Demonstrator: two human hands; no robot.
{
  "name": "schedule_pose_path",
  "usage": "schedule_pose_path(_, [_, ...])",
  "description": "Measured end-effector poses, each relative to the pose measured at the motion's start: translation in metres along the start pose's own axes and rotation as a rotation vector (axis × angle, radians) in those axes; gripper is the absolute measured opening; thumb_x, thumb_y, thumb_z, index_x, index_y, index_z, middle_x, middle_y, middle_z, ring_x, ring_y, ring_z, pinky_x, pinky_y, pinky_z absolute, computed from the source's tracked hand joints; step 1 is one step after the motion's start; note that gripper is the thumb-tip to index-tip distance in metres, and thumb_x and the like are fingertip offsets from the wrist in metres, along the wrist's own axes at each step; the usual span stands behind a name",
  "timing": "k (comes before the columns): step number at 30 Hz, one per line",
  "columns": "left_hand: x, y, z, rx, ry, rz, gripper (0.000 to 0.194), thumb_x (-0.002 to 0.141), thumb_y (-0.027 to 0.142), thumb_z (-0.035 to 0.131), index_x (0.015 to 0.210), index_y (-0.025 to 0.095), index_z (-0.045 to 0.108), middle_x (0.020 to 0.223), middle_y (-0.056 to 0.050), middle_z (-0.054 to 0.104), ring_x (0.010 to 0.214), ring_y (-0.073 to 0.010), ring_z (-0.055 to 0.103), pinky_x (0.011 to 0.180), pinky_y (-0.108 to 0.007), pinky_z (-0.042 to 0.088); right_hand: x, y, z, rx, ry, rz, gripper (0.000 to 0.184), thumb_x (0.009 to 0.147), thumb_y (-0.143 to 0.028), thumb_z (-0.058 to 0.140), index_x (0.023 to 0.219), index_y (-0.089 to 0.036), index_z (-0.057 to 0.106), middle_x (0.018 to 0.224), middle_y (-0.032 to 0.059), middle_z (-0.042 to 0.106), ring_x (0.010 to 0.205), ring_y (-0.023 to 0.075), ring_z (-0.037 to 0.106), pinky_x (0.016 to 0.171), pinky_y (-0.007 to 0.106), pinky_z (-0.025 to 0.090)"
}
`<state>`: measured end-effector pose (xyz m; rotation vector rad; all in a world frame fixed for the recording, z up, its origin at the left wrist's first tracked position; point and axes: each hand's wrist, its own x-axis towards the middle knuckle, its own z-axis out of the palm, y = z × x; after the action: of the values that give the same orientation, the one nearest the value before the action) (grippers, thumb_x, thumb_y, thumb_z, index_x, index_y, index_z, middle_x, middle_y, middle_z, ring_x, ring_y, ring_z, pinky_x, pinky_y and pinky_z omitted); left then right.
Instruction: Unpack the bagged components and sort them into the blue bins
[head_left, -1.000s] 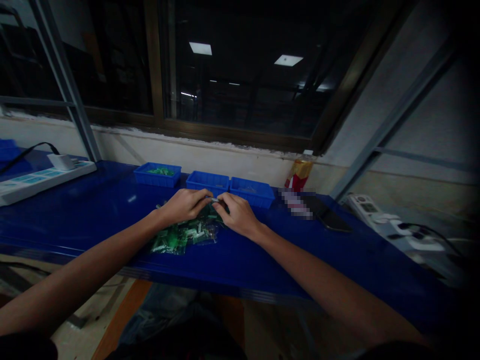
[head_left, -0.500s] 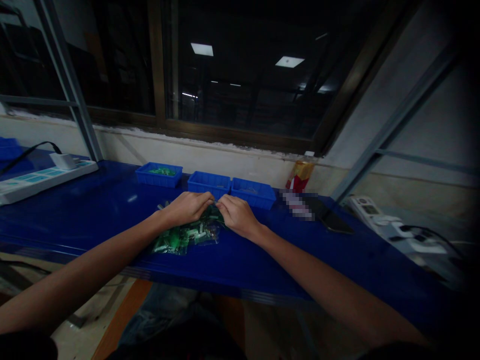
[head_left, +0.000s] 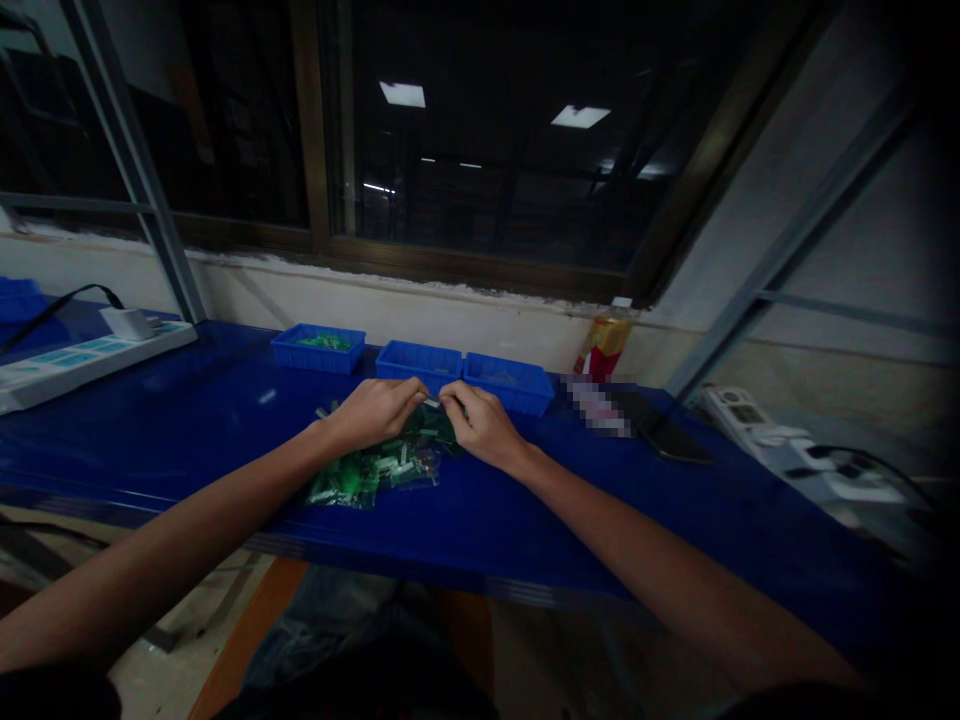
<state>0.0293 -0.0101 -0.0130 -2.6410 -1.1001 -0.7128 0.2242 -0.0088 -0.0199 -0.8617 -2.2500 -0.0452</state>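
Observation:
My left hand (head_left: 377,411) and my right hand (head_left: 481,424) are close together above the blue table, fingers pinched toward each other. Between the fingertips shows a small whitish piece (head_left: 433,402), too small to name; the fingers hide most of it. Beneath and in front of the hands lies a pile of small clear bags with green and white pieces inside (head_left: 375,470). Just beyond the hands stand two blue bins, the middle bin (head_left: 417,358) and the right bin (head_left: 510,381), with small things low inside that I cannot make out.
A third blue bin (head_left: 319,350) at the left holds green pieces. White power strips (head_left: 97,360) lie at the far left and right. A dark phone-like slab (head_left: 664,432) and a bottle with a red and gold label (head_left: 602,350) are at the right, before the window wall.
My fingertips came together around the small piece half a second ago and are now slightly apart, with its whitish part showing again. The pile and bins stay put.

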Motion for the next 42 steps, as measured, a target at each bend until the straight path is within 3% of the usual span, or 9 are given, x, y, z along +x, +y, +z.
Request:
schedule_pose_path(4, [0.0006, -0.0022, 0.0006, 0.007, 0.008, -0.02, 0.033, 0.093, 0.03, 0.023, 0.091, 0.013, 0.052, 0.068, -0.004, 0.06, 0.063, -0.0151, 0.058, 0.058, -0.026, 0.042, -0.0009, -0.007, -0.0027, -0.083, -0.005, -0.092, 0.024, 0.081, -0.023, 0.049, 0.104, -0.018, 0.049, 0.089, 0.007, 0.062, 0.083, 0.0193, 0.056, 0.075, 0.033, 0.04])
schedule_pose_path(9, [0.001, -0.0013, -0.0009, 0.003, -0.005, -0.013, 0.034, 0.093, 0.03, 0.025, 0.084, 0.014, 0.054, 0.068, -0.004, 0.06, 0.061, -0.0145, 0.058, 0.058, -0.025, 0.041, -0.0008, -0.0096, 0.0004, -0.176, 0.005, -0.104, 0.016, 0.085, -0.024, 0.045, 0.096, -0.018, 0.053, 0.087, 0.0083, 0.062, 0.081, 0.0206, 0.056, 0.073, 0.034, 0.04])
schedule_pose_path(15, [0.0006, 0.0025, -0.0048, -0.127, 0.018, -0.007, 0.033, 0.09, 0.035, 0.036, 0.115, 0.015, 0.043, 0.074, -0.002, 0.062, 0.063, -0.0137, 0.059, 0.056, -0.024, 0.04, -0.0002, -0.0047, 0.0042, -0.11, 0.075, 0.016, 0.018, 0.088, -0.026, 0.039, 0.086, -0.018, 0.054, 0.079, 0.0059, 0.062, 0.075, 0.0176, 0.057, 0.069, 0.029, 0.04])
schedule_pose_path(21, [0.0003, 0.0019, -0.0026, -0.128, 0.031, -0.026, 0.025, 0.089, 0.033, 0.038, 0.105, 0.017, 0.047, 0.074, -0.001, 0.063, 0.062, -0.0124, 0.058, 0.055, -0.023, 0.039, -0.0007, -0.0041, 0.0069, -0.033, 0.032, 0.08, 0.026, 0.091, -0.029, 0.033, 0.074, -0.019, 0.052, 0.067, 0.0021, 0.059, 0.065, 0.0143, 0.056, 0.062, 0.025, 0.039])
schedule_pose_path(25, [0.001, -0.0005, -0.0013, -0.08, 0.047, -0.045, 0.025, 0.091, 0.032, 0.034, 0.102, 0.015, 0.049, 0.075, -0.003, 0.064, 0.062, -0.0137, 0.059, 0.055, -0.023, 0.039, -0.0016, -0.0054, 0.0072, -0.009, 0.037, 0.089, 0.018, 0.087, -0.032, 0.041, 0.093, -0.019, 0.051, 0.07, 0.0016, 0.059, 0.065, 0.0151, 0.057, 0.062, 0.026, 0.04])
schedule_pose_path(28, [0.0014, -0.0012, -0.0012, -0.046, 0.048, -0.036, 0.027, 0.092, 0.031, 0.03, 0.097, 0.015, 0.051, 0.077, -0.004, 0.064, 0.068, -0.0155, 0.061, 0.059, -0.024, 0.04, -0.002, -0.0063, 0.0066, -0.009, 0.061, 0.062, 0.031, 0.082, -0.03, 0.051, 0.109, -0.018, 0.045, 0.074, 0.0016, 0.059, 0.068, 0.0159, 0.057, 0.066, 0.027, 0.043])
schedule_pose_path(35, [0.0015, -0.0005, -0.0053, -0.007, 0.036, -0.012, 0.032, 0.092, 0.031, 0.028, 0.084, 0.015, 0.055, 0.07, -0.003, 0.062, 0.064, -0.0147, 0.059, 0.058, -0.023, 0.039, -0.0014, -0.0094, 0.0062, -0.101, 0.086, -0.042, 0.015, 0.085, -0.027, 0.045, 0.092, -0.018, 0.055, 0.08, 0.0048, 0.059, 0.073, 0.0162, 0.056, 0.069, 0.028, 0.042])
schedule_pose_path(40, [0.0007, 0.0016, -0.0079, -0.137, 0.069, 0.006, 0.03, 0.088, 0.033, 0.041, 0.111, 0.016, 0.046, 0.074, -0.001, 0.063, 0.063, -0.0129, 0.059, 0.056, -0.022, 0.04, -0.0003, -0.008, 0.0063, -0.081, 0.106, 0.024, 0.02, 0.089, -0.026, 0.039, 0.08, -0.018, 0.054, 0.074, 0.0036, 0.057, 0.07, 0.0151, 0.055, 0.066, 0.026, 0.041])
schedule_pose_path(42, [0.0007, 0.0019, -0.0074, -0.146, 0.074, 0.02, 0.029, 0.087, 0.032, 0.043, 0.112, 0.017, 0.046, 0.073, 0.0, 0.062, 0.063, -0.0126, 0.059, 0.056, -0.022, 0.04, -0.0001, -0.0074, 0.0065, -0.072, 0.092, 0.041, 0.024, 0.09, -0.026, 0.036, 0.073, -0.019, 0.051, 0.069, 0.0025, 0.055, 0.067, 0.0143, 0.054, 0.063, 0.026, 0.039])
